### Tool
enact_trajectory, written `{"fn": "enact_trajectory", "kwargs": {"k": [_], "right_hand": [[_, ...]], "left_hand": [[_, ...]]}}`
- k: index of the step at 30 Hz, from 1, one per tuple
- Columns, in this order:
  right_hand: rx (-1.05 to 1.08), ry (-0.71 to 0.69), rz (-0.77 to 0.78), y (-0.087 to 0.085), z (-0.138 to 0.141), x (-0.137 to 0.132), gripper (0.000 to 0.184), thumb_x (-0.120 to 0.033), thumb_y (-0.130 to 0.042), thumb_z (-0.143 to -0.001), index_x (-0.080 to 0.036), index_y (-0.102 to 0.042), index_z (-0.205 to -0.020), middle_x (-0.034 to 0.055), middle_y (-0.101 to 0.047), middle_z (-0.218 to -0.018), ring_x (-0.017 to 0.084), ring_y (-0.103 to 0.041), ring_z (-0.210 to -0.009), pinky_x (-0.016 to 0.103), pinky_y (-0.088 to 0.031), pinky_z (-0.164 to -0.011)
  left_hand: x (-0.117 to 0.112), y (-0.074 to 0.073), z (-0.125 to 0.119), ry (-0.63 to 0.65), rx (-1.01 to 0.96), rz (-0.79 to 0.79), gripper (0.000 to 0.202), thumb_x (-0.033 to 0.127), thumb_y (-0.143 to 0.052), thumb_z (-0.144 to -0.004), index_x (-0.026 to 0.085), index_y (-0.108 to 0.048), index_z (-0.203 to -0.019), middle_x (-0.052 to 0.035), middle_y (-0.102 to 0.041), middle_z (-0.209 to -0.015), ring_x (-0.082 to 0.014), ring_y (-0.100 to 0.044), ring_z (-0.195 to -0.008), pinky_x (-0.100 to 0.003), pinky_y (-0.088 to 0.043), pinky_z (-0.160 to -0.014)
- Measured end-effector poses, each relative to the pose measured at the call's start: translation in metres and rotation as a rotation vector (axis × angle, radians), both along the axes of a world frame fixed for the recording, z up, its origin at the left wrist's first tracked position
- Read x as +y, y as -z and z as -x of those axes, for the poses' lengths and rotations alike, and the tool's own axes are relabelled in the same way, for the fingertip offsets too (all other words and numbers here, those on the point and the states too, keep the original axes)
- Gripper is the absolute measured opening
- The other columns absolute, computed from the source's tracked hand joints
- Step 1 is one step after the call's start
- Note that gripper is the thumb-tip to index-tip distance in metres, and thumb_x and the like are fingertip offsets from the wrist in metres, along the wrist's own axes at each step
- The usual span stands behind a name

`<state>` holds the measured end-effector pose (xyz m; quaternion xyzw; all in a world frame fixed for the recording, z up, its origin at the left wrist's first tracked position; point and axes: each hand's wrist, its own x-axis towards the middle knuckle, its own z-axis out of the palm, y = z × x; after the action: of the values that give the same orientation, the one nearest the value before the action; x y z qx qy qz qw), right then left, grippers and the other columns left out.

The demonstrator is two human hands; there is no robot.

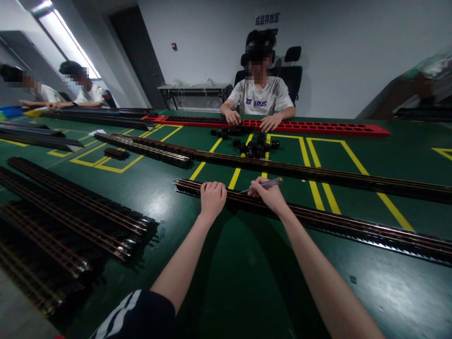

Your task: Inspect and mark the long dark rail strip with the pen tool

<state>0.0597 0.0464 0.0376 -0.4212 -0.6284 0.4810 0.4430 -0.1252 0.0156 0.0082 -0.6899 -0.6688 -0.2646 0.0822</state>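
Note:
A long black rail with copper-coloured strips runs across the green table in front of me, from the middle out past the right edge. Near its left end, my left hand is closed over the rail, fingers wrapped across the top. In my right hand is a screwdriver with a pale, see-through handle. Its thin shaft slopes down to the left, and the tip is at or just above the rail between my hands; contact is too small to tell.
Behind my rail lies another long black rail. Small black parts sit beyond it, near a red slotted tray where a co-worker has both hands. Several strip bundles lie at left. Two more people sit far left.

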Motion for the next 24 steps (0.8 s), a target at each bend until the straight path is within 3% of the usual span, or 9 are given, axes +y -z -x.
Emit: {"fn": "enact_trajectory", "kwargs": {"k": [12,24], "right_hand": [[0.063,0.043,0.035,0.001,-0.007,0.005,0.021,-0.035,-0.059,-0.072,-0.02,-0.053,-0.058,-0.0007,-0.061,-0.05,0.013,-0.058,-0.05,0.026,-0.046,-0.053],[-0.057,0.039,0.021,-0.001,-0.021,0.008,0.018,-0.028,-0.051,-0.073,-0.019,-0.054,-0.057,-0.0001,-0.061,-0.051,0.012,-0.056,-0.05,0.022,-0.038,-0.048]], "left_hand": [[0.0,0.001,0.001,-0.001,0.007,0.008,0.031,0.023,-0.033,-0.093,0.019,-0.063,-0.087,-0.0044,-0.07,-0.094,-0.021,-0.058,-0.094,-0.04,-0.033,-0.095],[0.001,0.004,0.003,0.017,-0.02,-0.026,0.029,0.022,-0.035,-0.093,0.02,-0.063,-0.085,-0.0032,-0.07,-0.092,-0.0201,-0.059,-0.092,-0.039,-0.033,-0.094]]}}
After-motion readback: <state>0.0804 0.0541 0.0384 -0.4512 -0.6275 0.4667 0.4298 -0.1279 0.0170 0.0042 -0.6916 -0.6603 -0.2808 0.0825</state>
